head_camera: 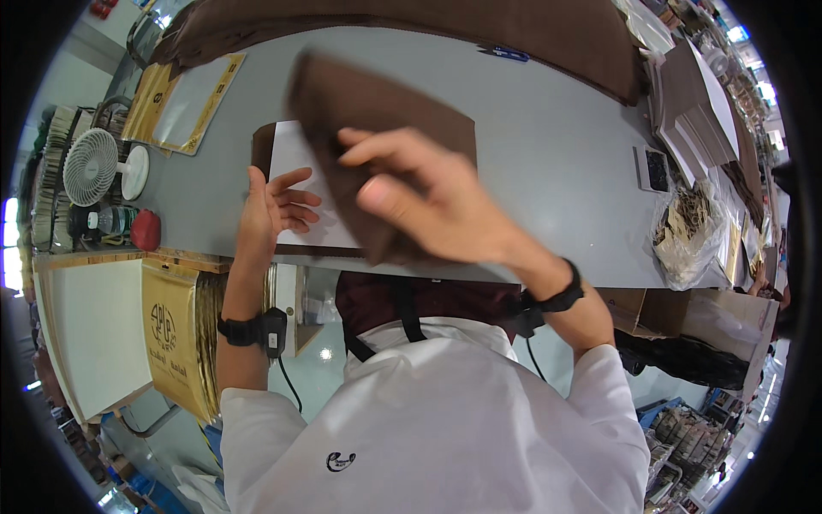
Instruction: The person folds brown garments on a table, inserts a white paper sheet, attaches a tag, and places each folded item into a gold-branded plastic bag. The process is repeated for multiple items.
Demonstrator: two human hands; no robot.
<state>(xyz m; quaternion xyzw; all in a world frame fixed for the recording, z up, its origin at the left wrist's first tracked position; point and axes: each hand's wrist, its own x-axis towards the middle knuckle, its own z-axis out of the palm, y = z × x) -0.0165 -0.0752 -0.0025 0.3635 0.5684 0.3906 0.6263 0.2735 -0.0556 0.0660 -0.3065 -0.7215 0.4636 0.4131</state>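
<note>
A piece of brown fabric [392,103] lies before me on the table, its left part lifted and blurred. Beneath that raised flap, a white sheet [292,148] rests on more brown fabric, whose edge shows at the left and along the bottom. My left hand [279,205] is over the sheet's left side, fingers apart and nothing in it. Across the flap is my right hand [427,196], thumb and index finger spread. Whether its other fingers grip the fabric is hidden.
A long brown cloth [411,16] spans the back of the grey table [546,160], with blue thread snips [507,53] at its edge. Gold-edged bags [192,106], a white fan [93,167] and a bottle [115,220] stand left. Stacked sheets [693,109] and a scrap-filled plastic bag [687,231] are right.
</note>
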